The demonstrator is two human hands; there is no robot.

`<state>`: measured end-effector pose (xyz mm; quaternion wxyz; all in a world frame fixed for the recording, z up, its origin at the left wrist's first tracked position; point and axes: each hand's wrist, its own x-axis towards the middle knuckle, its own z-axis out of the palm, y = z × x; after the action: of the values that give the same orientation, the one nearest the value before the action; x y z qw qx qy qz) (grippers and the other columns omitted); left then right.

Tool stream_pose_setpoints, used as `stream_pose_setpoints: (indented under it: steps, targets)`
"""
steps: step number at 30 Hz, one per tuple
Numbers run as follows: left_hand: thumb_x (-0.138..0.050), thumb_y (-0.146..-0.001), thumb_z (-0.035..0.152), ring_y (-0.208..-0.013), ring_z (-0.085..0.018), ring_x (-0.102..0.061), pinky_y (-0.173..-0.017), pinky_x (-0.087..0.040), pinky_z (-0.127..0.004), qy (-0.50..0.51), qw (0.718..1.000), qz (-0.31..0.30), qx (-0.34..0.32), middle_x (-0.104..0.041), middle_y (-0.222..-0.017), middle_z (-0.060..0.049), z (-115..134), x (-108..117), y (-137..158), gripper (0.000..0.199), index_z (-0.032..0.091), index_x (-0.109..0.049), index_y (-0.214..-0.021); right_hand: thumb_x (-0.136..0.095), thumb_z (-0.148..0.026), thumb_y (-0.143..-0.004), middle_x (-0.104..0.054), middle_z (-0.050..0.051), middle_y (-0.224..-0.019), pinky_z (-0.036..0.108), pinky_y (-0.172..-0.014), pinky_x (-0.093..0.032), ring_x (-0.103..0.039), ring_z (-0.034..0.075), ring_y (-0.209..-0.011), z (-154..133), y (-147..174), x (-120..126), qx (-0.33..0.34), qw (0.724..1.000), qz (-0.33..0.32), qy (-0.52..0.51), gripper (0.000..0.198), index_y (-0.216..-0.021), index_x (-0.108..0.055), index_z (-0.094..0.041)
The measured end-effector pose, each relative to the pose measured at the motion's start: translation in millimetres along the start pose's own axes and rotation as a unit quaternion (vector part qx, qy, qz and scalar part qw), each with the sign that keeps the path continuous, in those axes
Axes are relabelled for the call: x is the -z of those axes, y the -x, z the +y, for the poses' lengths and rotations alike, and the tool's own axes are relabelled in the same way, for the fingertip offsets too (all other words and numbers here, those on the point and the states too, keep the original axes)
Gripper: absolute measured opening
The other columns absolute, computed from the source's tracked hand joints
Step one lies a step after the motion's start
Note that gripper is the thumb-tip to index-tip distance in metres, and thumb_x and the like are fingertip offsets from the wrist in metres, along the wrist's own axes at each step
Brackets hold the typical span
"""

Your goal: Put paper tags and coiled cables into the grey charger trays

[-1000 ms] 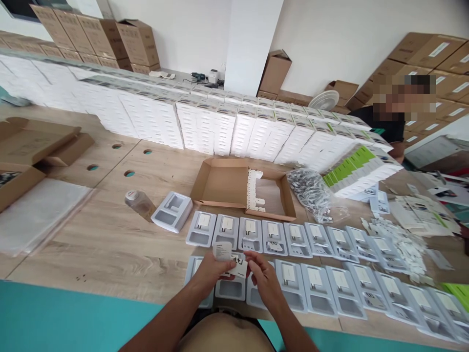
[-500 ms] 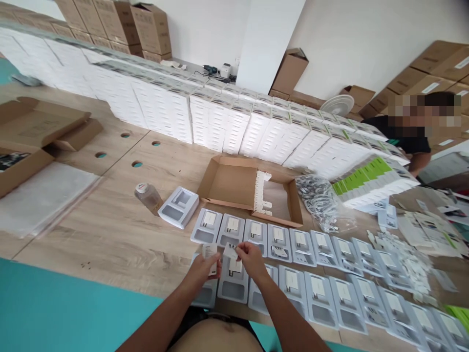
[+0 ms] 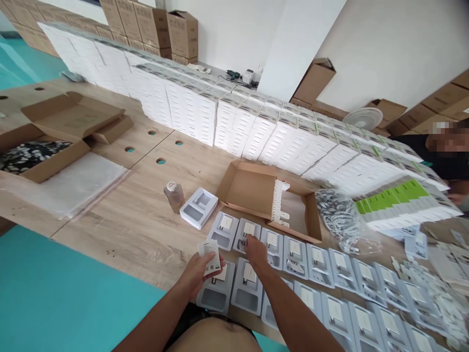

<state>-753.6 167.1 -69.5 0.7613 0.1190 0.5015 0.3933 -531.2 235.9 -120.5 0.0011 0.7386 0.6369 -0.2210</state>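
I saw right hand (image 3: 256, 251) shift to tray (image 3: 239, 233), lower centre, card (image 3: 242, 245) inside; left fingers (image 3: 208, 257) pinched leaflets (image 3: 216, 258); right's, couldn't tell.

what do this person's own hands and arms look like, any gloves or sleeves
The left hand and right hand are bare, with no gloves. No sleeves cover the forearms in view, and neither wrist shows a watch or bracelet. Rings are too small to tell.
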Motion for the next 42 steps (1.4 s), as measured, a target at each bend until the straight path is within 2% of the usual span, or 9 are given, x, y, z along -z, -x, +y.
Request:
stream_pose_setpoints:
  steps: [3, 6, 11, 16, 22, 26, 30, 35, 42]
  targets:
    - [-0.072, -0.075, 0.039, -0.086, -0.023, -0.069, -0.074, -0.057, -0.035, -0.010, 1.000, 0.010, -0.009, -0.071, -0.091, -0.012, 4, 2, -3, 0.034, 0.013, -0.064, -0.096, -0.052, -0.020, -0.086, -0.066, 0.006, -0.090, 0.030, -0.068, -0.038, -0.061, 0.021, -0.079, -10, 13, 17, 0.006, 1.000, 0.025, 0.000, 0.007, -0.085, -0.059, -0.020]
    - [-0.077, -0.070, 0.038, -0.082, -0.021, -0.067, -0.072, -0.058, -0.035, -0.015, 0.999, 0.033, -0.009, -0.070, -0.090, -0.009, 5, -3, -4, 0.040, 0.015, -0.063, -0.100, -0.050, -0.041, -0.089, -0.062, 0.001, -0.074, 0.028, -0.061, -0.040, -0.057, 0.017, -0.066, -24, 39, 31, 0.026, 0.986, 0.006, -0.163, 0.024, -0.079, -0.058, -0.021]
    - [-0.074, -0.072, 0.041, -0.083, -0.021, -0.066, -0.067, -0.056, -0.031, -0.056, 0.998, -0.025, -0.005, -0.071, -0.097, -0.010, 0, -19, 2, 0.042, 0.016, -0.066, -0.105, -0.070, -0.046, -0.075, -0.059, -0.002, -0.070, 0.026, -0.057, -0.042, -0.052, 0.013, -0.060, -44, 79, 34, 0.075, 0.834, -0.129, -0.531, 0.032, -0.092, -0.062, -0.020]
    - [-0.072, -0.074, 0.044, -0.083, -0.022, -0.066, -0.068, -0.055, -0.031, -0.061, 0.995, -0.078, -0.004, -0.072, -0.092, -0.010, -7, -29, 7, 0.043, 0.015, -0.067, -0.106, -0.071, -0.042, -0.074, -0.055, -0.003, -0.062, 0.023, -0.049, -0.037, -0.045, 0.010, -0.052, -36, 90, 27, 0.034, 0.807, -0.081, -0.584, 0.028, -0.073, -0.056, -0.019]
    - [-0.069, -0.075, 0.032, -0.072, -0.021, -0.065, -0.058, -0.053, -0.030, -0.059, 0.994, -0.089, 0.021, -0.071, -0.085, -0.010, -9, -38, 8, 0.036, 0.012, -0.065, -0.104, -0.064, -0.037, -0.077, -0.053, -0.006, -0.061, 0.021, -0.043, -0.030, -0.041, 0.009, -0.046, -22, 98, 28, 0.025, 0.764, -0.113, -0.634, 0.024, -0.094, -0.059, -0.022]
    - [-0.064, -0.077, 0.037, -0.076, -0.022, -0.065, -0.059, -0.054, -0.033, -0.025, 0.997, -0.062, 0.047, -0.071, -0.085, -0.009, -7, -45, 13, 0.031, 0.014, -0.064, -0.098, -0.058, -0.032, -0.081, -0.051, -0.004, -0.058, 0.022, -0.046, -0.032, -0.041, 0.009, -0.047, -13, 107, 32, 0.050, 0.800, -0.060, -0.594, 0.013, -0.082, -0.063, -0.020]
    - [-0.076, -0.070, 0.035, -0.084, -0.023, -0.067, -0.067, -0.055, -0.031, -0.116, 0.990, -0.080, 0.002, -0.072, -0.091, -0.009, -8, -49, 15, 0.039, 0.014, -0.065, -0.101, -0.053, -0.031, -0.084, -0.057, -0.001, -0.062, 0.025, -0.053, -0.040, -0.050, 0.013, -0.055, -4, 113, 38, 0.091, 0.847, -0.014, -0.524, 0.018, -0.083, -0.067, -0.020]
    - [-0.077, -0.068, 0.033, -0.081, -0.024, -0.068, -0.065, -0.056, -0.032, -0.191, 0.978, -0.076, -0.038, -0.072, -0.089, -0.010, -12, -52, 11, 0.038, 0.013, -0.067, -0.098, -0.053, -0.039, -0.084, -0.055, -0.003, -0.063, 0.022, -0.043, -0.033, -0.042, 0.008, -0.045, -1, 111, 43, 0.021, 0.810, -0.076, -0.581, 0.024, -0.091, -0.064, -0.019]
    - [-0.074, -0.070, 0.042, -0.077, -0.024, -0.068, -0.063, -0.057, -0.034, -0.216, 0.973, -0.070, -0.049, -0.072, -0.085, -0.009, -13, -48, 8, 0.038, 0.013, -0.068, -0.094, -0.073, -0.045, -0.070, -0.056, -0.004, -0.052, 0.020, -0.040, -0.030, -0.047, 0.009, -0.043, 1, 99, 37, -0.003, 0.812, -0.155, -0.563, 0.031, -0.076, -0.061, -0.017]
